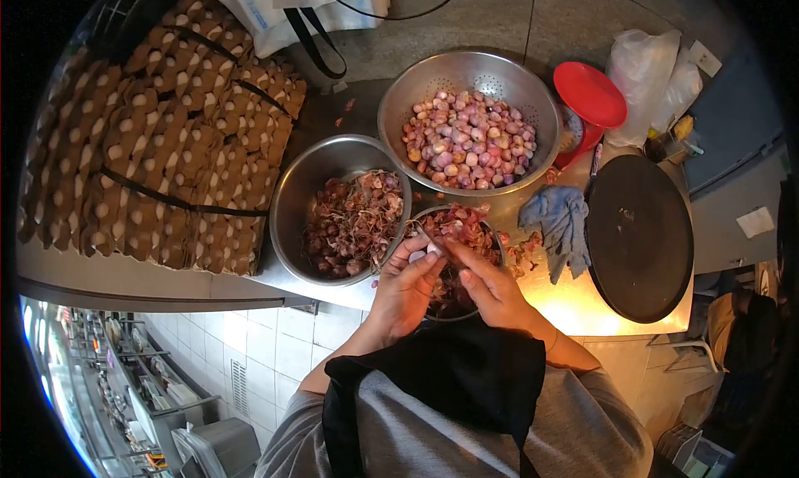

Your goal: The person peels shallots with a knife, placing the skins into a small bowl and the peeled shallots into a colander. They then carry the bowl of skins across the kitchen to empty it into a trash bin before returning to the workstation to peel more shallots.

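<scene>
Above a bowl of reddish skins (460,221), my two hands meet. My left hand (408,287) is closed around a small pale shallot (419,255). My right hand (491,288) is closed too, with its fingers at the shallot; a thin dark tool, perhaps a small knife, shows between them, partly hidden. To the left stands a steel bowl (287,203) of unpeeled shallots and dry skins (354,220). Behind my hands, a large steel colander (466,60) holds many peeled pink and purple shallots (470,141).
Stacked egg trays (158,145) fill the left. On the right are a blue-grey cloth (556,220), a round black board (641,238), a red scale (589,95) and plastic bags (642,79). Loose skins (524,253) lie beside the skins bowl. The steel table's front edge (583,332) is near my body.
</scene>
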The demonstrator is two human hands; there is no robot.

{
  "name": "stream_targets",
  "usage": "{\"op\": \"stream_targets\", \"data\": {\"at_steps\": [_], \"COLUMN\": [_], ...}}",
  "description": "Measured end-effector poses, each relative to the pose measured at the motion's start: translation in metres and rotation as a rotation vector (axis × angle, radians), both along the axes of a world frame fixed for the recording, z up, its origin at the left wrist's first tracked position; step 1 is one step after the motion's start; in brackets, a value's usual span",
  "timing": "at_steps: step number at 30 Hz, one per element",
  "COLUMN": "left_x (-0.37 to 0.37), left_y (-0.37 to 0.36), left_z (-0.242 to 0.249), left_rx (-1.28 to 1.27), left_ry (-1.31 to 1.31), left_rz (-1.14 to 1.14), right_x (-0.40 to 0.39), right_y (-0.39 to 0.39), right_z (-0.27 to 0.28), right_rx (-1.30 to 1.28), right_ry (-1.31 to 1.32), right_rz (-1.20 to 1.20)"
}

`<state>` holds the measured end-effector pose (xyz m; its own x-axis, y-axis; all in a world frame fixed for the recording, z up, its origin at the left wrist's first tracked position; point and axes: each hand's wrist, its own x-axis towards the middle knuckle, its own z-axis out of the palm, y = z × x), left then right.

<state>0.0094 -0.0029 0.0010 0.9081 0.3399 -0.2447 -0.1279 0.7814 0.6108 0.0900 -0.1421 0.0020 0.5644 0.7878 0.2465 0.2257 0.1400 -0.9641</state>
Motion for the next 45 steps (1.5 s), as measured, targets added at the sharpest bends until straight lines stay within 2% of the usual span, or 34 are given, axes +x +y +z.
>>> {"op": "stream_targets", "data": {"at_steps": [5,10,18,22,26,27,30,35,39,40,42,45], "left_x": [-0.001,0.004,-0.001,-0.001,0.001,0.008,0.052,0.111,0.118,0.119,0.124,0.117], "left_y": [0.001,0.003,0.0,0.0,0.008,0.009,0.042,0.074,0.102,0.111,0.136,0.183], "left_z": [-0.004,0.013,-0.002,0.004,0.011,0.016,0.02,0.075,0.091,0.085,0.049,-0.026], "left_rx": [-0.008,-0.126,0.046,0.092,0.133,0.124,0.183,0.185,0.401,0.551,0.846,1.182], "left_ry": [-0.066,0.034,0.035,0.078,0.116,0.145,0.011,0.036,-0.086,-0.035,0.068,0.452], "left_rz": [-0.043,-0.061,-0.032,-0.041,-0.056,-0.023,-0.023,-0.116,-0.092,-0.057,0.012,-0.146], "right_x": [0.004,0.011,-0.001,0.003,0.005,0.003,-0.005,-0.01,-0.009,-0.008,-0.006,-0.003], "right_y": [0.001,-0.002,-0.002,0.0,-0.002,-0.004,-0.007,-0.009,-0.01,-0.009,-0.009,-0.007], "right_z": [-0.005,-0.011,-0.005,-0.015,-0.007,-0.009,-0.008,-0.007,-0.009,-0.01,-0.014,-0.014], "right_rx": [-0.014,-0.11,-0.049,-0.063,-0.094,-0.1,-0.08,-0.072,-0.055,-0.05,-0.049,-0.04], "right_ry": [0.09,0.257,-0.018,-0.038,0.074,0.142,0.25,0.264,0.295,0.295,0.258,0.21], "right_rz": [-0.079,-0.147,-0.033,-0.039,-0.1,-0.096,-0.107,-0.107,-0.103,-0.103,-0.105,-0.088]}}
